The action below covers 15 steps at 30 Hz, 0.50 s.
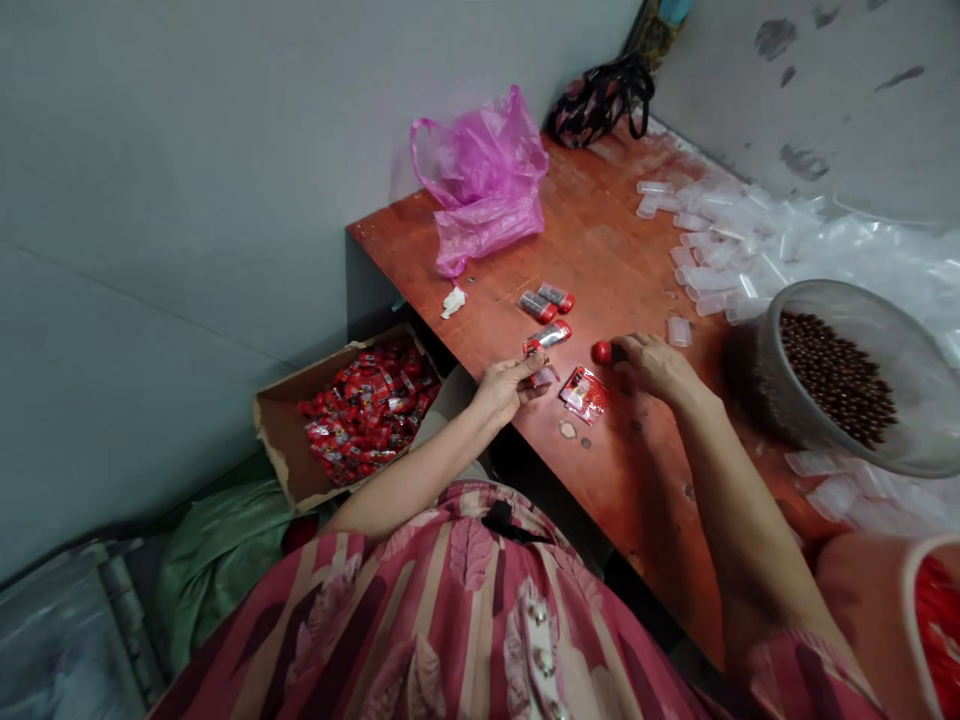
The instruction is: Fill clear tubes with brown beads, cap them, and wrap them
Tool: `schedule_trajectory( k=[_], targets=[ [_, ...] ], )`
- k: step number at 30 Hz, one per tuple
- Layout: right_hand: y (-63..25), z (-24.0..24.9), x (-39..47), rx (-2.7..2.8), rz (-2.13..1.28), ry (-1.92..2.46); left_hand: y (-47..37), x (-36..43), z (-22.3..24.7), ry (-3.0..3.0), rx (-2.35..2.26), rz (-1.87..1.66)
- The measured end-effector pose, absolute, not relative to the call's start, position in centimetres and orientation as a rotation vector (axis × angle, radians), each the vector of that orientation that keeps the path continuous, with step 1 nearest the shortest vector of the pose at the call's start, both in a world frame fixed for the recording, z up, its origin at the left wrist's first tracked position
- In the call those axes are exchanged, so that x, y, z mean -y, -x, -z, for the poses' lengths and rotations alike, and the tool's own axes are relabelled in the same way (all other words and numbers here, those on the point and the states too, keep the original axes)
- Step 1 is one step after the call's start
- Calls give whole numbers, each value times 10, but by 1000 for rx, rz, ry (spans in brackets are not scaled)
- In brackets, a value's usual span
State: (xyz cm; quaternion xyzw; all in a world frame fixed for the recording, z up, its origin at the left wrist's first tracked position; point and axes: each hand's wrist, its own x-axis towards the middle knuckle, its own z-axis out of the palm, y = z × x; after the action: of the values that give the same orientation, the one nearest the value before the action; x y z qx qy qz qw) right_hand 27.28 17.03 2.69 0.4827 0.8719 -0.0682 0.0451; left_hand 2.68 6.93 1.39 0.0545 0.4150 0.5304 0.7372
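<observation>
Because probably light, flimsy and slippery, best hold the clear-and-red piece by its edges, pinched in the left hand over the table's near side. Rightward, find the right hand's fingers curled at a red cap, grip unclear.

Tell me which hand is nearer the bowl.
Right. The right hand is left of the bowl, across a gap; the left hand is farther left, beyond the right one.
</observation>
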Motion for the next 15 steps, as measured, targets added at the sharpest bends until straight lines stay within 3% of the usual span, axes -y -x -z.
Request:
schedule_trajectory(
  k=[4, 7, 9, 11, 15],
  targets=[
    [-274, -23, -139, -2370, 428, -2152, -28, -71, -18, -17, -888, -1214],
    [-251, -27, -93, -2248, 1015, -2698, -32, -73, -19, 24, -881, -1249],
    [-226, -33, -61, -2168, 1773, -2758, -36, -75, -19, 24, -884, -1256],
    [-201, -37, -36, -2042, 2271, -2658, -40, -75, -20, 21, -891, -1255],
    [-172, -35, -18, -1882, 2593, -2662, -49, -74, -25, 42, -852, -1268]
  ],
)
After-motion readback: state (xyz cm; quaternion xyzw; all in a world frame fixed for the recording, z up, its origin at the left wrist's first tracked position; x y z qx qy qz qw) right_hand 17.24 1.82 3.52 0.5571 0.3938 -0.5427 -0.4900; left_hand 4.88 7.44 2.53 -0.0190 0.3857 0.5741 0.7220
